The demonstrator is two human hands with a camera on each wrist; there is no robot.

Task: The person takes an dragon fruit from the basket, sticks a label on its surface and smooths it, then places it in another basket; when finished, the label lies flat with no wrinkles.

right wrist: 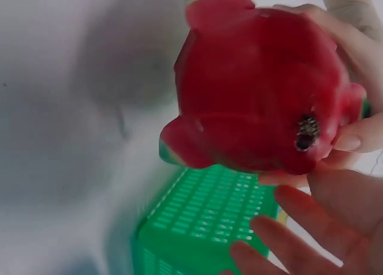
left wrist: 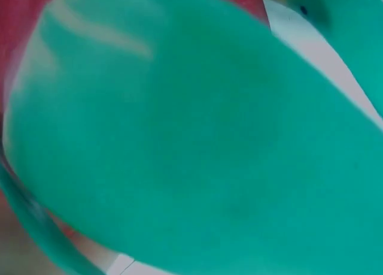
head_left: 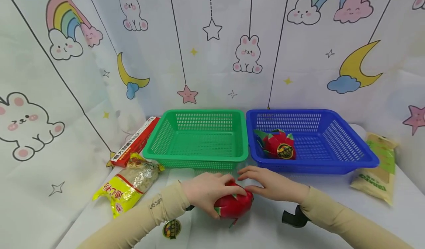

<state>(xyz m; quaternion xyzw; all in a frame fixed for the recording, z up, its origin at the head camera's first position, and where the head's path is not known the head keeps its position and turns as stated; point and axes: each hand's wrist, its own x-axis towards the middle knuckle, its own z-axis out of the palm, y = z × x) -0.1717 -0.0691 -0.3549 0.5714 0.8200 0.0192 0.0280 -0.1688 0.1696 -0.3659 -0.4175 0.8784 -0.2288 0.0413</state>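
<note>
A red dragon fruit (head_left: 234,204) with green-tipped scales rests on the white table in front of the baskets. My left hand (head_left: 209,190) grips it from the left and above, fingers over its top and thumb low on its near left side. Close by its right side is my right hand (head_left: 277,184), fingers loosely bent, with the thumb at the fruit's edge. The right wrist view has the fruit (right wrist: 257,89) large, a dark stem scar facing the camera, and the right fingers (right wrist: 281,239) spread below. Blurred green leaves (left wrist: 209,125) fill most of the left wrist view.
Behind the hands stand a green basket (head_left: 196,158) and a blue basket (head_left: 315,166); another dragon fruit (head_left: 279,144) lies in the blue one. A red pasta box (head_left: 136,142) and yellow bag (head_left: 126,186) lie left, a beige-green packet (head_left: 376,171) right. A labelled white strip (head_left: 176,238) lies in front.
</note>
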